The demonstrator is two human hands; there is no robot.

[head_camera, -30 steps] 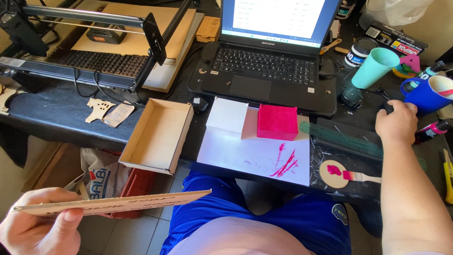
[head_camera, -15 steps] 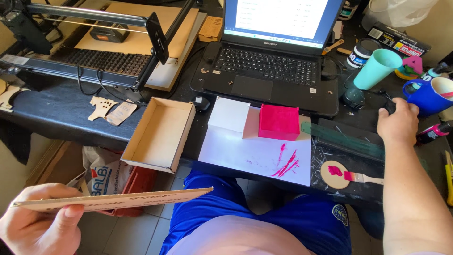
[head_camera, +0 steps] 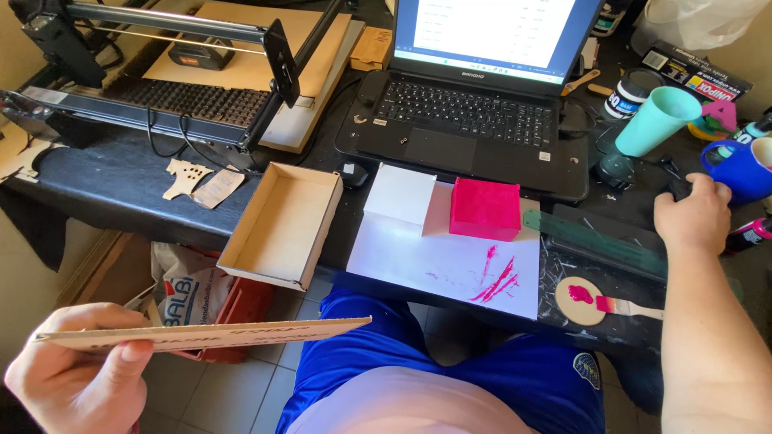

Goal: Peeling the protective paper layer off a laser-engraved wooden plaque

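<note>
Left hand (head_camera: 76, 378) holding wooden board (head_camera: 205, 333) flat, pointing right

I see a dark bench (head_camera: 121, 189) carrying an open laptop (head_camera: 470, 120), a laser-engraver frame (head_camera: 185, 72) and an open cardboard box (head_camera: 281, 227) overhanging its near edge. Left of my right grip (head_camera: 693, 221) lies white paper (head_camera: 450, 261) smeared pink, bearing a white box (head_camera: 400, 197) and a pink box (head_camera: 485, 209). A teal cup (head_camera: 655, 120) lies just beyond it.

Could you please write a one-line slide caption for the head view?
Left hand holds a thin flat wooden board edge-on; right hand rests by a blue mug.
</note>
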